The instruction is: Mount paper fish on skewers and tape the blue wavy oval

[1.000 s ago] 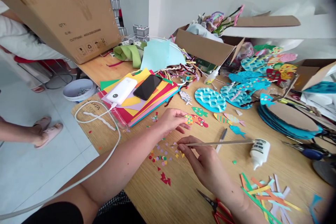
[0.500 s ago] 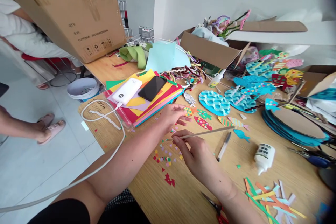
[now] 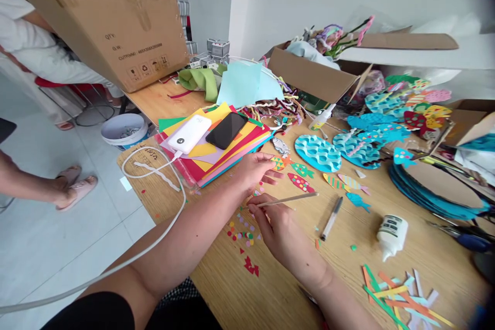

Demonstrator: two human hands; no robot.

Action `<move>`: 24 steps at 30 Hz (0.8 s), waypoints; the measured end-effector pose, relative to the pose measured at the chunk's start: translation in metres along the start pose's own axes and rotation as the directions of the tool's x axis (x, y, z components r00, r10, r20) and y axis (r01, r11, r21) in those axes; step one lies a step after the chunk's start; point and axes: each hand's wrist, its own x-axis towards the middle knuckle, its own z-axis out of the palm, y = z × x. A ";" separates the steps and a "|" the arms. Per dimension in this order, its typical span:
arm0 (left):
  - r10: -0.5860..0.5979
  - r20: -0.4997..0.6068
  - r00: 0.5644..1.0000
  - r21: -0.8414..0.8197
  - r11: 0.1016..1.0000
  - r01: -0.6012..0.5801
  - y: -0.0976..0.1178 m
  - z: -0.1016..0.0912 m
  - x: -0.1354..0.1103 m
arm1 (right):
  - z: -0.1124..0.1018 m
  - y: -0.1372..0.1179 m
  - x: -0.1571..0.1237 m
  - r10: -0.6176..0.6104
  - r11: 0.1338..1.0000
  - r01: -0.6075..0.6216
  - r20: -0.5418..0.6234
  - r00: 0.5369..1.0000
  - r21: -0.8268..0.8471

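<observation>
Your left hand [image 3: 258,169] is pinching a small orange patterned paper fish [image 3: 278,164] by its edge, thumb against fingers; whether the fish is touching the tabletop [image 3: 278,289] you are not able to tell from here. Squeezing harder could be creasing the paper. Taking the fish as the clock's centre, the green fish [image 3: 301,170] and the red dotted fish [image 3: 300,182] are lying close by at 4 o'clock, so a sweeping finger could be shoving them.

Your right hand [image 3: 266,211] is gripping a thin stick [image 3: 288,199], with its working end near loose paper dots [image 3: 242,235] at 7 o'clock; a brushing knuckle or a breath could be scattering them.

At 4 o'clock the glue bottle [image 3: 392,237] is leaning nozzle-down; if its tip is uncapped, it could be leaking. At 8 o'clock the white cable [image 3: 180,216] is looping beside your left forearm; a snag could be dragging the power bank [image 3: 189,134] at 10 o'clock.
</observation>
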 end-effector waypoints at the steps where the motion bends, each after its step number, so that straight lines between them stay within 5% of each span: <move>1: 0.010 -0.005 1.000 -0.007 1.000 -0.010 0.000 0.001 0.000 | -0.002 -0.001 -0.001 0.003 1.000 -0.002 -0.011 1.000 0.028; 7: 0.044 0.046 0.998 0.066 0.997 -0.047 -0.006 0.000 0.002 | -0.032 -0.006 -0.019 0.105 0.984 -0.074 -0.194 0.975 0.160; 12: -0.058 0.171 0.983 0.194 0.981 0.024 -0.013 0.003 -0.002 | -0.062 0.006 -0.035 0.283 0.955 -0.204 -0.465 0.839 0.213; 15: -0.097 0.215 0.972 0.226 0.973 0.047 -0.017 0.006 -0.005 | -0.070 0.016 -0.036 0.300 0.953 -0.224 -0.531 0.792 0.205; 24: -0.137 0.193 0.972 0.244 0.966 0.088 -0.022 0.010 -0.008 | -0.068 0.025 -0.036 0.206 0.969 -0.245 -0.532 0.821 -0.003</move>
